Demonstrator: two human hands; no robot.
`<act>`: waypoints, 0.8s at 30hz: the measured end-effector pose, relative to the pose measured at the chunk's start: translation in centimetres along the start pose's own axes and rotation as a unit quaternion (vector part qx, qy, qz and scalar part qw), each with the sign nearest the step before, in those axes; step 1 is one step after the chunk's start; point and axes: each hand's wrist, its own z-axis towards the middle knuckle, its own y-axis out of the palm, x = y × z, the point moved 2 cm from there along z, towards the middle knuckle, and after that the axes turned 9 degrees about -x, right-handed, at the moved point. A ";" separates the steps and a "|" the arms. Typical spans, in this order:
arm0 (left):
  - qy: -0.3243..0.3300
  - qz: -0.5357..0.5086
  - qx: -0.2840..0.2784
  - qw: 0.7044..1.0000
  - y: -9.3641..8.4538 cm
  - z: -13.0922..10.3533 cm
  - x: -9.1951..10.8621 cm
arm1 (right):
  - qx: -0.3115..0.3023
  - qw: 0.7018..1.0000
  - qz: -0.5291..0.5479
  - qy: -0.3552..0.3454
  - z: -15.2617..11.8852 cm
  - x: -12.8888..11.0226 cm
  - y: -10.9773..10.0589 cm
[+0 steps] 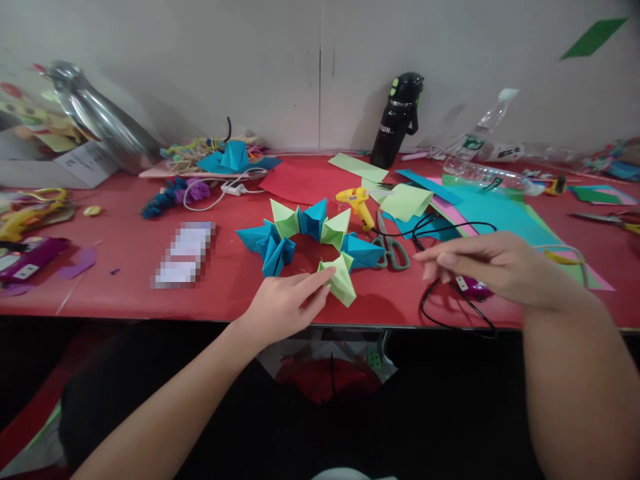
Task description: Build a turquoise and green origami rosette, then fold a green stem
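A ring of folded paper pieces, alternating blue (pixel 314 219) and light green, lies on the red table near its front edge. My left hand (pixel 283 307) holds the light green folded paper piece (pixel 343 280) at the front right of the ring, its index finger resting over the paper. My right hand (pixel 485 267) hovers to the right, thumb and fingertips pressed together. Whatever is between those fingertips, if anything, is too small to make out. Between the hands and farther back are a yellow hot glue gun (pixel 357 205) and grey-green scissors (pixel 393 252).
A black cable (pixel 430 310) loops under my right hand by a purple box (pixel 473 288). Coloured paper sheets (pixel 505 207) and plastic bottles (pixel 493 177) lie at right. A black flask (pixel 397 120) stands at the back. At left are a blurred rectangle (pixel 185 255) and a metal jug (pixel 100 113).
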 end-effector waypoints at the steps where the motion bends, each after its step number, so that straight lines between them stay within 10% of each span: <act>1: -0.002 -0.010 0.007 1.000 -0.1 0.0 -0.1 | 0.049 0.997 0.053 -0.018 -0.1 0.2 -0.5; 5: -0.036 -0.036 0.019 0.999 -0.7 0.3 -0.2 | 0.246 0.931 0.239 -0.123 -0.3 1.1 -1.7; 10: -0.039 -0.029 0.025 0.999 -0.6 0.5 0.2 | 0.268 0.917 0.270 -0.115 -0.1 1.2 -1.9; 19: -0.027 0.072 0.025 0.997 1.2 1.0 -0.3 | 0.119 0.942 0.312 -0.027 -1.4 2.9 -1.5; 24: -0.126 0.008 -0.043 0.991 1.1 1.3 -0.8 | -0.233 0.946 0.219 0.060 -3.2 3.1 -0.4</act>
